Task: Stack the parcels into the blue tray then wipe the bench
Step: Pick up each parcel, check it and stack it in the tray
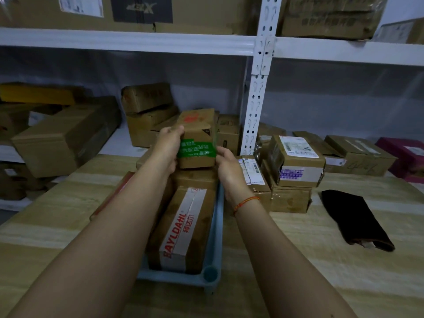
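Left hand fingers curled gripping green-taped parcel, right hand fingers holding its opposite side, above blue tray

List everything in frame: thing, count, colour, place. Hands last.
green-taped parcel: 1, brown, held above the tray's far end
BAYLDAHL parcel: 1, brown with white and red tape, in the tray
blue tray: 1, light blue, bench centre
parcels right of tray: several, brown, stacked on the bench
dark cloth: 1, black, bench right
pink box: 1, far right
bench: 1, light wood
shelf cartons: several, brown, behind the bench
shelving rack: 1, white
left hand: grips the parcel's left side
right hand: holds its right side; red bracelet on wrist
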`<action>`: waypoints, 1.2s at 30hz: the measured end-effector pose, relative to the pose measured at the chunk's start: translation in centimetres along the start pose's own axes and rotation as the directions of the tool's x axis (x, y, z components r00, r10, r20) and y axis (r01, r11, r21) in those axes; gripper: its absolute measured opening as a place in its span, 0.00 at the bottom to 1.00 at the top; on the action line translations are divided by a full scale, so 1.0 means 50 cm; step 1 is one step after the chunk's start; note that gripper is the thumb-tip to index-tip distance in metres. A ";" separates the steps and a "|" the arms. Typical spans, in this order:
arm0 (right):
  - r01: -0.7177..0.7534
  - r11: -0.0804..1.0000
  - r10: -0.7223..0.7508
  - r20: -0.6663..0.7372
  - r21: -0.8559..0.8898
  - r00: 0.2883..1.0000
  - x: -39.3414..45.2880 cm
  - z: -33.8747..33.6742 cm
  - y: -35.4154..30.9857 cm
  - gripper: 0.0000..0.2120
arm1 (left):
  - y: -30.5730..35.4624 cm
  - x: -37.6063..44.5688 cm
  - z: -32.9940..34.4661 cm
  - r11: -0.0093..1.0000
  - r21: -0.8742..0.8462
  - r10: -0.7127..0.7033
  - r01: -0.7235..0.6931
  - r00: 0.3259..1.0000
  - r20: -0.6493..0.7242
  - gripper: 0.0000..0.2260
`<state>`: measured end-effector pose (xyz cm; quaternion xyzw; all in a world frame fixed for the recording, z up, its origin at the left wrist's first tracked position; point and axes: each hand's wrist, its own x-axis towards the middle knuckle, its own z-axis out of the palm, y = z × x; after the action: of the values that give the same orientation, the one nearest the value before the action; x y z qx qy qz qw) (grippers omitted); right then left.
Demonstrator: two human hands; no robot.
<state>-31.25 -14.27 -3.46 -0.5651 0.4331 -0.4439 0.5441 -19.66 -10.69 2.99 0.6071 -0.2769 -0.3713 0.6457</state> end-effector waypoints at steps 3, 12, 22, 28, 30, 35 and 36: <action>0.097 0.993 -0.093 0.068 -0.064 0.993 0.008 0.020 -0.018 0.20 | 0.000 0.039 -0.037 0.992 -0.097 -0.086 0.082 0.995 -0.046 0.10; 0.366 0.877 -0.311 0.214 -0.311 0.926 0.041 0.108 -0.052 0.22 | -0.030 0.129 -0.139 0.995 0.043 -0.068 0.085 0.952 -0.300 0.18; 0.179 0.955 -0.124 0.229 -0.237 0.965 0.047 0.160 -0.023 0.32 | -0.031 0.140 -0.164 0.995 -0.094 -0.050 0.022 0.950 -0.310 0.28; 0.108 0.947 -0.021 0.278 -0.302 0.960 0.040 0.179 0.005 0.29 | -0.018 0.109 -0.159 0.995 -0.096 -0.040 0.016 0.968 -0.249 0.29; 0.110 0.944 -0.018 0.285 -0.310 0.958 0.040 0.182 0.004 0.29 | -0.020 0.113 -0.160 0.996 -0.091 -0.049 0.025 0.962 -0.270 0.29; 0.112 0.938 -0.023 0.264 -0.328 0.964 0.027 0.169 -0.007 0.29 | -0.022 0.124 -0.152 0.999 -0.016 -0.033 0.029 0.957 -0.288 0.28; 0.117 0.935 -0.033 0.247 -0.336 0.968 0.023 0.163 -0.011 0.28 | -0.019 0.123 -0.154 1.000 0.003 -0.018 0.020 0.951 -0.308 0.28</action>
<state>-23.06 -13.50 -3.00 -0.7175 0.4143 -0.3101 0.4662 -10.05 -11.26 0.66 0.6622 -0.1682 -0.2776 0.6753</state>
